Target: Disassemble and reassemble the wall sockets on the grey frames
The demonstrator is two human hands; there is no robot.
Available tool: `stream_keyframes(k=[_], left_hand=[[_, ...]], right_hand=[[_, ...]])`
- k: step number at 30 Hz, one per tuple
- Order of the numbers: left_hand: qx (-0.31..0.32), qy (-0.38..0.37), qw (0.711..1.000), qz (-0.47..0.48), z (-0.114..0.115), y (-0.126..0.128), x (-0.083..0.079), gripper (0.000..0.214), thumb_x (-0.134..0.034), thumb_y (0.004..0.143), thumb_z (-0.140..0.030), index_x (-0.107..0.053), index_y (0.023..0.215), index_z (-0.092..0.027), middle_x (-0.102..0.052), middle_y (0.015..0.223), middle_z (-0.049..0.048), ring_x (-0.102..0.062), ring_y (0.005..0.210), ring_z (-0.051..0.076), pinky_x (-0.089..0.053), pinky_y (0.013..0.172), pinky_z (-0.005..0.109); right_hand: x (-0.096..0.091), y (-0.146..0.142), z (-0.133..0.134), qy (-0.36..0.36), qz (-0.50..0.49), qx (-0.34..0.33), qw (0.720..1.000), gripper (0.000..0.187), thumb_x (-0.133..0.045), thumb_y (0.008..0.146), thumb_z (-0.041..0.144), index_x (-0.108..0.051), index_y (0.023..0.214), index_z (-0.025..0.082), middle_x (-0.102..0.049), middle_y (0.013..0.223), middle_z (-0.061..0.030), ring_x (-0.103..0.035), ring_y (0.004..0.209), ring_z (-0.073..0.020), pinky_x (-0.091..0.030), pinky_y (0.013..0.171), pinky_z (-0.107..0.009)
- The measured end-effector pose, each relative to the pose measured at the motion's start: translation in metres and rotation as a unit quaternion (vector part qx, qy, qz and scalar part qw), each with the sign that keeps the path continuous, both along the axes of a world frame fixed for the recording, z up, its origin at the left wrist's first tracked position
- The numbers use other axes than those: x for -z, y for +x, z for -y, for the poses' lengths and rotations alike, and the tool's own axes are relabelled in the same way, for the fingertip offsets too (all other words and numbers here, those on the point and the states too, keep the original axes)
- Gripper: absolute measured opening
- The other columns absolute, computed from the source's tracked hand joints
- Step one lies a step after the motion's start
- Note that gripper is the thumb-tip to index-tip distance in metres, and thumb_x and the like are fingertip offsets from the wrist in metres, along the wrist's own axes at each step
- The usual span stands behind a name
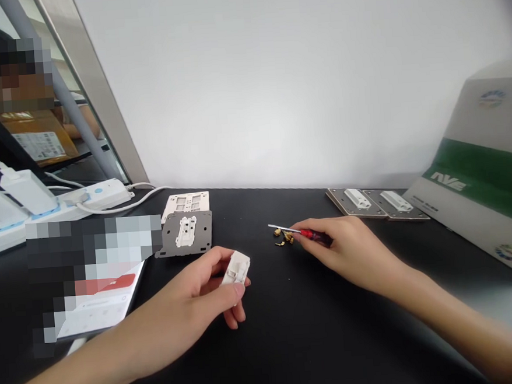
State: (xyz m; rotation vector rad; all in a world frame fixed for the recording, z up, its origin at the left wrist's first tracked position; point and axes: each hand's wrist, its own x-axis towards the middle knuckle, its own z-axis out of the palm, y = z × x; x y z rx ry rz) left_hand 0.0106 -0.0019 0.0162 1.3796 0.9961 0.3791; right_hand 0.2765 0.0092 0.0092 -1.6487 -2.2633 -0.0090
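Observation:
Between the thumb and fingers of my left hand is a small white plastic switch housing, held just above the black table. My right hand grips a screwdriver by its red and dark handle, the metal shaft pointing left. Right below the shaft lies a small heap of brass-coloured metal parts, partly covered by the screwdriver. A grey plate with a white insert rests beyond my left hand, overlapping a white plastic frame behind it.
Two flat plates with white blocks lie at the back right. Beside them stands a grey and green printed bag. At left are a tablet-like screen, partly blurred out, and a white power strip with cables. A white wall rises behind.

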Motion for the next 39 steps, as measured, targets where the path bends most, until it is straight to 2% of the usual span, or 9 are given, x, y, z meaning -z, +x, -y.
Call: stream_keyframes(k=[6, 13, 16, 19, 23, 32, 39], left_hand=[[0.007, 0.005, 1.0, -0.009, 0.001, -0.002, 0.004, 0.024, -0.051, 0.094, -0.043, -0.055, 0.107, -0.023, -0.06, 0.081, -0.0017, -0.058, 0.08, 0.018, -0.042, 0.081, 0.035], [0.009, -0.006, 1.0, -0.013, 0.0, 0.002, -0.003, 0.025, -0.05, 0.095, -0.041, -0.053, 0.109, -0.021, -0.059, 0.082, -0.0004, -0.057, 0.08, 0.019, -0.043, 0.081, 0.036], [0.013, -0.005, 1.0, -0.01, 0.0, 0.001, -0.002, 0.028, -0.049, 0.095, -0.042, -0.053, 0.111, -0.021, -0.059, 0.083, 0.0001, -0.057, 0.081, 0.019, -0.043, 0.082, 0.037], [0.012, -0.002, 1.0, 0.0, 0.001, -0.001, 0.002, 0.028, -0.05, 0.094, -0.043, -0.053, 0.111, -0.021, -0.059, 0.081, -0.0003, -0.057, 0.08, 0.019, -0.044, 0.08, 0.036], [0.008, -0.002, 1.0, -0.002, 0.002, -0.002, 0.004, 0.026, -0.051, 0.094, -0.042, -0.054, 0.11, -0.021, -0.059, 0.082, 0.0, -0.058, 0.08, 0.019, -0.044, 0.08, 0.036], [0.013, 0.001, 1.0, -0.005, 0.0, 0.0, -0.004, 0.024, -0.051, 0.093, -0.038, -0.055, 0.108, -0.02, -0.06, 0.081, -0.0003, -0.058, 0.08, 0.019, -0.045, 0.08, 0.035], [0.015, 0.021, 0.999, 0.022, -0.001, -0.005, 0.011, 0.019, -0.051, 0.093, -0.034, -0.055, 0.108, -0.022, -0.062, 0.08, -0.0018, -0.061, 0.078, 0.017, -0.046, 0.079, 0.033]], right_hand=[[0.001, -0.004, -0.003, -0.007, -0.003, 0.0, 1.0, 0.023, -0.051, 0.09, 0.027, -0.071, 0.101, 0.025, -0.074, 0.079, -0.0004, -0.064, 0.065, -0.0159, -0.045, 0.061, -0.026], [-0.003, -0.012, -0.021, -0.042, -0.006, -0.018, 0.999, 0.024, -0.049, 0.092, 0.031, -0.073, 0.092, 0.027, -0.069, 0.067, 0.0012, -0.058, 0.056, -0.0144, -0.041, 0.055, -0.025], [-0.003, -0.015, -0.021, -0.06, -0.014, -0.033, 0.998, 0.024, -0.049, 0.092, 0.031, -0.073, 0.086, 0.028, -0.069, 0.068, 0.002, -0.059, 0.057, -0.0139, -0.041, 0.056, -0.025], [-0.002, -0.017, -0.021, -0.074, -0.025, -0.038, 0.996, 0.022, -0.052, 0.09, 0.033, -0.073, 0.089, 0.027, -0.071, 0.071, 0.0013, -0.061, 0.062, -0.0148, -0.041, 0.058, -0.025], [-0.002, -0.015, -0.024, -0.076, -0.039, -0.017, 0.996, 0.024, -0.049, 0.091, 0.035, -0.071, 0.093, 0.026, -0.071, 0.075, 0.0001, -0.061, 0.065, -0.0158, -0.042, 0.06, -0.025], [-0.008, -0.014, -0.03, -0.105, -0.002, 0.029, 0.994, 0.027, -0.05, 0.088, 0.039, -0.072, 0.084, 0.025, -0.069, 0.072, -0.0025, -0.058, 0.062, -0.0166, -0.038, 0.055, -0.026], [-0.015, -0.023, -0.045, -0.132, 0.048, 0.027, 0.99, 0.019, -0.057, 0.082, 0.035, -0.072, 0.078, 0.023, -0.069, 0.073, -0.0042, -0.06, 0.065, -0.0172, -0.037, 0.056, -0.026]])
